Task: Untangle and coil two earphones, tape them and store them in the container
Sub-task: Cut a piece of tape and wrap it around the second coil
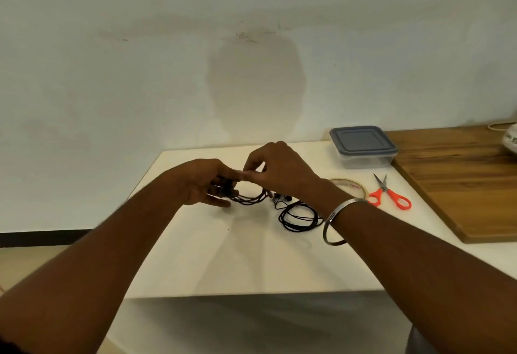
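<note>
My left hand [208, 181] holds a coil of black earphone cable [249, 199] just above the white table [237, 255]. My right hand [275, 170] pinches something small against that coil, near the left fingertips; it looks like a bit of tape, but it is too small to be sure. A second black earphone [299, 216] lies coiled on the table under my right wrist, its earbuds toward the back. The roll of clear tape [351, 185] and orange-handled scissors [387, 194] lie to the right. The plastic container [363, 146] stands behind them with its grey lid on.
A wooden board [461, 177] covers the right side next to the table. A white bag [510, 138] sits at its far right edge. A pale wall rises right behind the table. A metal bangle [340, 222] hangs on my right wrist.
</note>
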